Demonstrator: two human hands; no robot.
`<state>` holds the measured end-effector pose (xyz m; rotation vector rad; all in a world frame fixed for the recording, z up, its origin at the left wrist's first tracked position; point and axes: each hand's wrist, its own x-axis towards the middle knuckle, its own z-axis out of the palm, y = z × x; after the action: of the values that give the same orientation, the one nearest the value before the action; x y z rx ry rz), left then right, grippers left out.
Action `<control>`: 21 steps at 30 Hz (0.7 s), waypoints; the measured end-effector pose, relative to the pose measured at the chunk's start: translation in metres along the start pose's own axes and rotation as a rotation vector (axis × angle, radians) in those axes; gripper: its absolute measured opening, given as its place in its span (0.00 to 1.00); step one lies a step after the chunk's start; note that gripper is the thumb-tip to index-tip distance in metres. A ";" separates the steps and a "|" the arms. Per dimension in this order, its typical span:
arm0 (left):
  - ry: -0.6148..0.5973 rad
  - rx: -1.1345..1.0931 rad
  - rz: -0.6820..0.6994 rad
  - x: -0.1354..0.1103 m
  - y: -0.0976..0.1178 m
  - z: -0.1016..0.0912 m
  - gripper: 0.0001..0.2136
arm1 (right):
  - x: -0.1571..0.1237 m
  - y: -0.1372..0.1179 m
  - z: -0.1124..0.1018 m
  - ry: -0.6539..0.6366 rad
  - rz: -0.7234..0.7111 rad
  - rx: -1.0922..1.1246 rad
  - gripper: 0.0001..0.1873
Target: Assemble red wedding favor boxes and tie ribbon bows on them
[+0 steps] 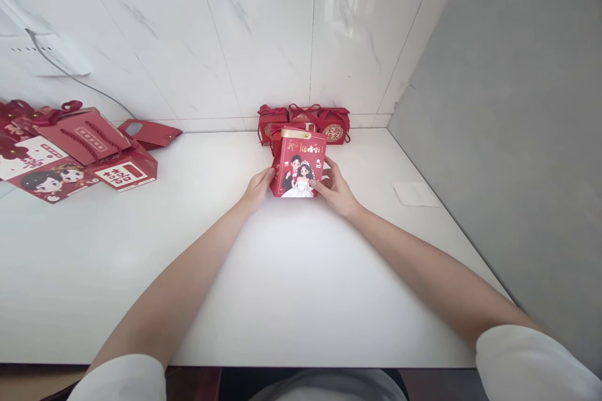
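Note:
Between my two hands is a red gift box (303, 163) with a cartoon bride and groom and gold lettering on its front and a gold strip along its top. My left hand (259, 189) grips its left side, thumb against the edge. At the right, my right hand (337, 189) holds the box with the thumb on the front face and the fingers behind the side. Just behind it, against the wall, stands a row of red boxes with ribbon bows (335, 127), partly hidden by the held box.
A pile of red boxes and bags (84, 138) lies at the left of the white table (263, 301). Beside it is a flat red piece (150, 133). A grey cable (79, 78) hangs along the tiled wall. A white paper (416, 194) lies at the right, near the grey partition (517, 106).

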<state>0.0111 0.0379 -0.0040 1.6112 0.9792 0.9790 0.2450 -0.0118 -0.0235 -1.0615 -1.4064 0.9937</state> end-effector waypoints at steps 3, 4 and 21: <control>0.030 0.009 0.035 0.003 -0.006 0.000 0.32 | 0.002 -0.001 0.000 0.039 0.027 -0.055 0.32; 0.016 0.007 0.057 0.003 -0.007 0.000 0.32 | 0.002 -0.002 0.000 0.041 0.026 -0.068 0.28; -0.104 0.069 0.045 0.000 -0.007 0.000 0.36 | -0.001 -0.006 -0.002 0.031 0.027 -0.050 0.30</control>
<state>0.0106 0.0396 -0.0106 1.7303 0.9180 0.8909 0.2461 -0.0139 -0.0176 -1.1314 -1.4008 0.9618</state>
